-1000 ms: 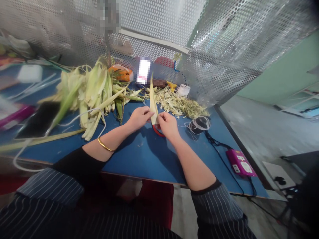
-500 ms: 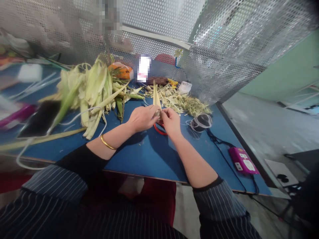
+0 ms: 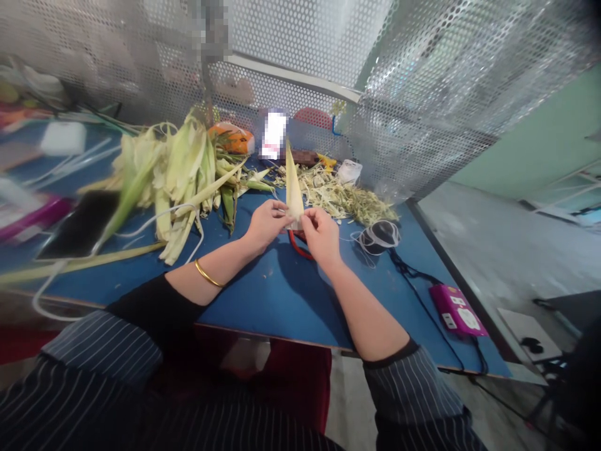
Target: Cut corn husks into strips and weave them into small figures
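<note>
Between my two hands a pale yellow corn husk (image 3: 293, 188) stands upright, its pointed tip away from me and its broad end towards me. My left hand (image 3: 268, 224) pinches the broad end at its left edge. At the right edge, the thumb and fingers of my right hand (image 3: 321, 237) grip the same husk. Just below lies a red-handled tool (image 3: 299, 247), perhaps scissors, partly hidden by my right hand. A large pile of pale green husks (image 3: 181, 169) lies to the left of my hands.
Husk scraps (image 3: 335, 195) are heaped behind my hands. A spool with pale cord (image 3: 379, 237) stands at right, near a magenta power strip (image 3: 455, 310) with black cables. At left lie a dark phone (image 3: 79, 224) and a white cable. A lit phone (image 3: 275, 133) leans at the back.
My hands have moved slightly apart, and the husk now shows wider and flatter between them. My left fingers have shifted to the husk's left edge.
</note>
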Demonstrator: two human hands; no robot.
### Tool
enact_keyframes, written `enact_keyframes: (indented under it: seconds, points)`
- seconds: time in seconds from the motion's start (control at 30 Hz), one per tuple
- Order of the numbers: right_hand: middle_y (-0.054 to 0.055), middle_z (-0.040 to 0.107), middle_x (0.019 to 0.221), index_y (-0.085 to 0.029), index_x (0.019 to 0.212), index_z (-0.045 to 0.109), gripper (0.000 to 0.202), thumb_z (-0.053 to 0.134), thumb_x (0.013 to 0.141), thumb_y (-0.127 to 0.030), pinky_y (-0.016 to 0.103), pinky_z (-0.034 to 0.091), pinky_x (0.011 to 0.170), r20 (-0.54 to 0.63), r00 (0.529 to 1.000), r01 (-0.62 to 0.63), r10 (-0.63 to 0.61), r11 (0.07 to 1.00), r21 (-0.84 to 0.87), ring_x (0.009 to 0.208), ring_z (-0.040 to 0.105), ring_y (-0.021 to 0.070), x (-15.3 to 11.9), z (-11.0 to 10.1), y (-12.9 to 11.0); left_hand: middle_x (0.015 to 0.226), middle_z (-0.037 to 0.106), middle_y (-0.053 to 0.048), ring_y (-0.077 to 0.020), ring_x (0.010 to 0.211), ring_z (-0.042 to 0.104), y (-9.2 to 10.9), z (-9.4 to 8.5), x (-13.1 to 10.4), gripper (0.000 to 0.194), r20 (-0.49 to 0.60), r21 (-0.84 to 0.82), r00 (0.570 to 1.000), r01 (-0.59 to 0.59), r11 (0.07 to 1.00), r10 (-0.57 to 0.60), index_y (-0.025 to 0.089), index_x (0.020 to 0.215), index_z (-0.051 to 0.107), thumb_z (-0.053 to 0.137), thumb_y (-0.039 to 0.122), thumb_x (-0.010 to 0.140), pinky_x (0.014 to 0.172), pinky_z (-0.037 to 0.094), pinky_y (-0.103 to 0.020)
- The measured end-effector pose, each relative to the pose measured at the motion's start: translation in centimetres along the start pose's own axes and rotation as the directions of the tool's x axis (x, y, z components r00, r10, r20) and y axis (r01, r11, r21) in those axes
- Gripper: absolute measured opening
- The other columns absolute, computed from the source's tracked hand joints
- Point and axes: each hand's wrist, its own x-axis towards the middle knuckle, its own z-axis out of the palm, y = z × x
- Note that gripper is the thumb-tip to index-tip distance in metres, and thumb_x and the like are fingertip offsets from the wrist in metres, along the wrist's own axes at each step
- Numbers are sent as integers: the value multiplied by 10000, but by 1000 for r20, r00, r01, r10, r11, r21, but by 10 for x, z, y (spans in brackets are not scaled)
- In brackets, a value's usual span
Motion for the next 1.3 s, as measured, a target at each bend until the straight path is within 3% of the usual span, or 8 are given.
enact_keyframes:
  seconds: [0.17,0.3,0.43,0.6,0.73,0.93,1.13,1.3]
  points:
    - [-10,625,719,-220,810,555,115,496,838,-315,302,491,661,-12,999,-46,47,998,33,615,614,155,0,0,-1,708,641,3,-99,559,574,7,-3,-3,390,-49,6,999,2,1000,-2,134,1039,538,678,113,676,453,444,-178]
    - [-2,635,722,-213,807,572,129,490,829,-310,295,477,655,-43,999,-23,22,999,-40,642,601,158,-1,-1,-2,658,641,3,-91,507,541,12,-2,-6,286,2,27,1000,26,999,-26,125,948,618,617,86,664,383,388,-163]
    - [1,630,727,-209,806,581,132,492,825,-305,289,489,641,-55,998,-40,38,999,-37,637,596,154,0,-1,-1,692,661,-20,-89,534,574,14,-2,-5,190,63,-186,988,148,971,-139,111,843,638,607,72,659,455,471,-186]
    - [-12,607,695,-215,786,558,129,545,799,-343,293,528,577,59,982,-189,181,960,205,591,612,154,0,3,1,738,689,-56,-108,607,634,14,-2,-3,144,115,-367,954,301,880,-278,106,789,630,593,36,669,587,534,-227]
    - [-18,612,678,-215,772,560,127,573,782,-341,286,526,566,106,969,-242,221,934,264,557,611,141,0,6,-2,786,704,-58,-112,641,639,10,0,-5,147,134,-300,966,251,920,-220,110,810,671,664,73,668,607,509,-228]
    - [-24,634,653,-210,797,581,137,609,763,-340,243,489,531,206,921,-386,331,843,375,529,609,116,2,3,-7,676,663,-13,-60,498,483,6,-2,-5,144,20,-92,992,128,988,-127,125,794,710,727,146,653,446,318,-206]
    - [-20,625,588,-180,743,600,237,730,684,-369,204,471,536,310,891,-441,331,794,418,549,595,94,3,-2,-9,613,620,13,-62,502,472,9,-5,-3,85,-8,-40,999,49,998,-49,118,709,662,705,143,640,468,341,-208]
    - [-14,635,592,-172,726,598,259,752,647,-364,208,483,535,326,875,-483,358,698,529,548,608,97,5,-3,-4,712,675,-22,-73,548,529,11,-6,-3,175,68,-126,992,112,986,-104,107,788,687,741,155,628,513,393,-216]
